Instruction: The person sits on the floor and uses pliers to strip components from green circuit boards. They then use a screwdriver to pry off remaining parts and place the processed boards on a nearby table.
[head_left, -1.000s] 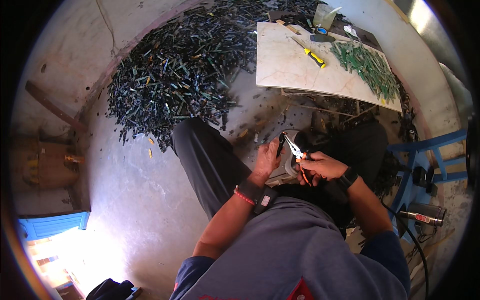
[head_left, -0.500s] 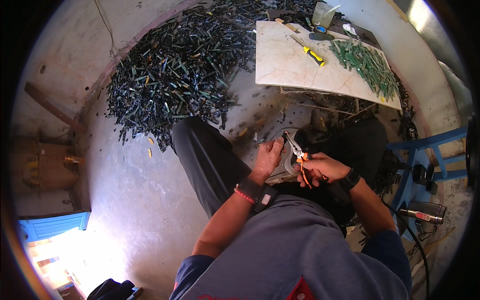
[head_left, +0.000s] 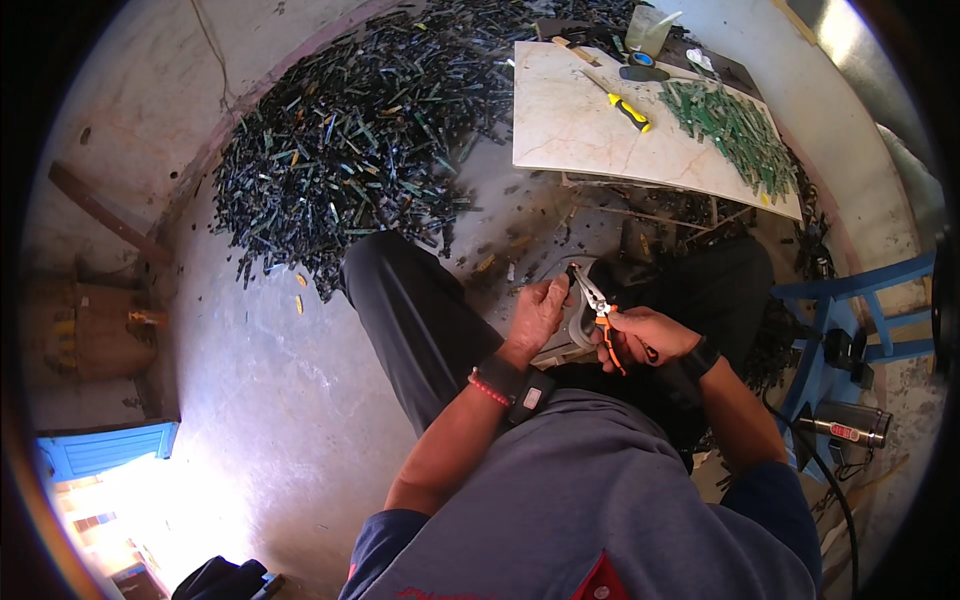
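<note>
Between my knees, my left hand (head_left: pixel 540 312) pinches a small dark strip-like piece (head_left: pixel 572 274) at its fingertips; most of that piece is hidden or too small to make out. My right hand (head_left: pixel 648 338) is wrapped round the orange-and-black handles of a pair of long-nose pliers (head_left: pixel 598 305). The metal jaws point up and left, reaching the dark piece beside my left fingertips. Whether they grip it I cannot tell.
A large heap of dark narrow strips (head_left: pixel 340 160) covers the floor ahead. On a pale board (head_left: pixel 570 130) at the right lie a yellow-and-black screwdriver (head_left: pixel 630 112), green strips (head_left: pixel 735 135) and a cup (head_left: pixel 648 32). A blue chair (head_left: pixel 825 330) and steel flask (head_left: pixel 850 425) stand at the right.
The plier handles look spread slightly wider in my right hand, whose fingers have shifted a little. My left hand stays nearly in place.
</note>
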